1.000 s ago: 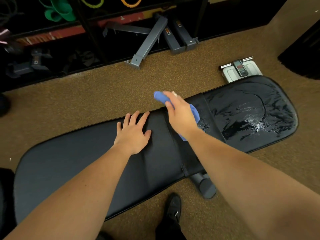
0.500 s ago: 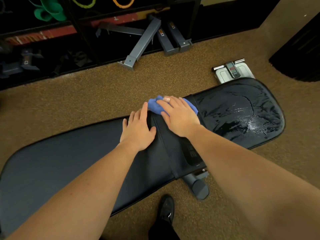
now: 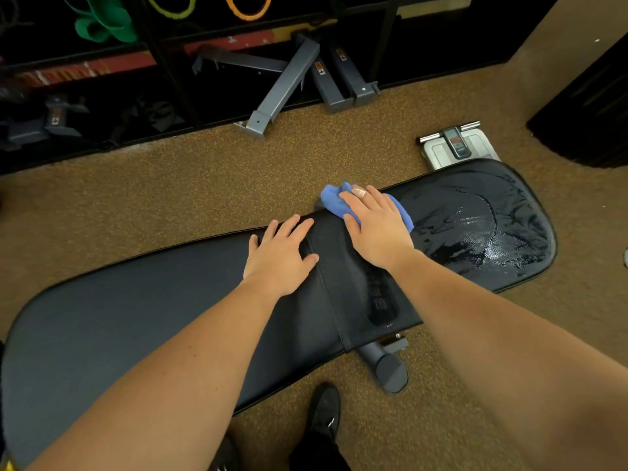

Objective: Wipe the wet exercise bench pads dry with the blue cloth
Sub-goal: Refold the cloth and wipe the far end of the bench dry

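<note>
At centre frame the left hand (image 3: pixel 280 254) rests flat, fingers straight, on the dry long back pad (image 3: pixel 136 311). Just right, the right hand (image 3: pixel 377 229) presses the blue cloth (image 3: pixel 334 200) down with extended fingers; the wet seat pad (image 3: pixel 482 229) lies farther right, nearest that hand.

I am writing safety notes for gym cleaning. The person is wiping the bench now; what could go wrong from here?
1. The small pad holds much water, while the blue cloth is small and bunched under the right hand; it may only smear the water.
2. Water could be pushed off the pad's edge onto the floor or the scale.
3. The left hand leans on the long pad; it may slip if the surface is damp.
</note>
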Demonstrator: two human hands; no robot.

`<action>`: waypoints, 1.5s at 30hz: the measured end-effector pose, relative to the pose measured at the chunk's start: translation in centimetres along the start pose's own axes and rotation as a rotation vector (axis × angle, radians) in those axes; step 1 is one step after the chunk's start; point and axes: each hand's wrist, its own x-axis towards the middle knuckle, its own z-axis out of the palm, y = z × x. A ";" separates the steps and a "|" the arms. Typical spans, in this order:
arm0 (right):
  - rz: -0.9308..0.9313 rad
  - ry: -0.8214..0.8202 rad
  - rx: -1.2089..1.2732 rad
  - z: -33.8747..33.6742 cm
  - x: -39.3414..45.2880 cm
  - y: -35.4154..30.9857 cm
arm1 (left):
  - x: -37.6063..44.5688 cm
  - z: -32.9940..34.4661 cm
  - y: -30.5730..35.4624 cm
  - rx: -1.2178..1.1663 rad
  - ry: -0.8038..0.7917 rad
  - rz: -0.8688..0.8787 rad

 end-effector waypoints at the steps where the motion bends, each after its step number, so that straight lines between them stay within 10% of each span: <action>1: 0.002 -0.013 0.000 0.1 -0.5 0.0 | 0.0 0.0 0.0 -0.007 0.000 0.001; 25: -0.095 -0.045 0.158 0.4 -18.8 -4.7 | -0.1 0.4 -1.0 0.010 -0.002 0.036; 30: 0.217 0.216 0.245 -4.0 -16.0 -2.0 | -2.3 0.9 -2.3 0.050 0.032 0.068; 35: 0.185 -0.069 0.072 -1.3 -14.5 -1.7 | -4.2 1.2 -4.0 0.063 0.006 0.054; 45: 0.191 0.006 0.071 3.5 -18.2 -9.8 | -6.5 0.0 -6.7 0.081 -0.044 0.025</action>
